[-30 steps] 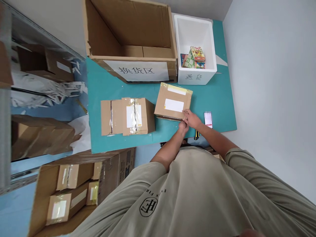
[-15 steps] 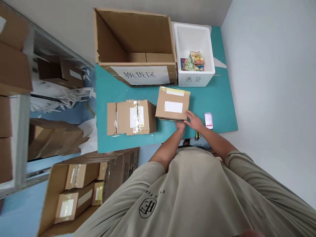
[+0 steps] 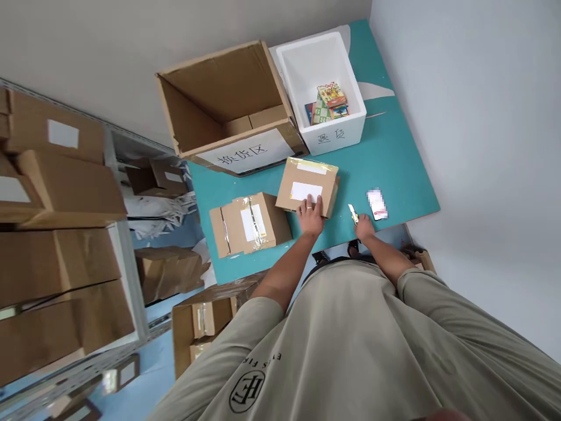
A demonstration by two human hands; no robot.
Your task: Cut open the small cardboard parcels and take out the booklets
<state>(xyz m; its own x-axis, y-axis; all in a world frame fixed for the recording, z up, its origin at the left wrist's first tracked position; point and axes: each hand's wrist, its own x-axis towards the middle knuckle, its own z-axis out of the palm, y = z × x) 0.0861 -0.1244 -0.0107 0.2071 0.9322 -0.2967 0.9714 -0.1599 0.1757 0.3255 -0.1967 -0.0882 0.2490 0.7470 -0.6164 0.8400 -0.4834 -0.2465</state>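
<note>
Resting on carton point(image 3: 304, 180): left hand point(image 3: 311, 217), fingers slightly apart on its top; carton near middle of table point(image 3: 397, 152), toward near edge.
Knife point(image 3: 354, 216): right hand point(image 3: 364, 227), fingers closed round it at near edge, blade out.
Tape point(image 3: 332, 169): no cut made out; carton seems unopened, so early on, I judge.
Table: green; big box point(image 3: 223, 82) by far left corner, second carton point(image 3: 252, 223) by near left, tub point(image 3: 350, 139) with books point(image 3: 332, 95) at far edge, phone point(image 3: 377, 203) toward near right.
Room: stacked boxes point(image 3: 33, 257) on shelf point(image 3: 130, 282) left, plain wall point(image 3: 482, 117) right.
</note>
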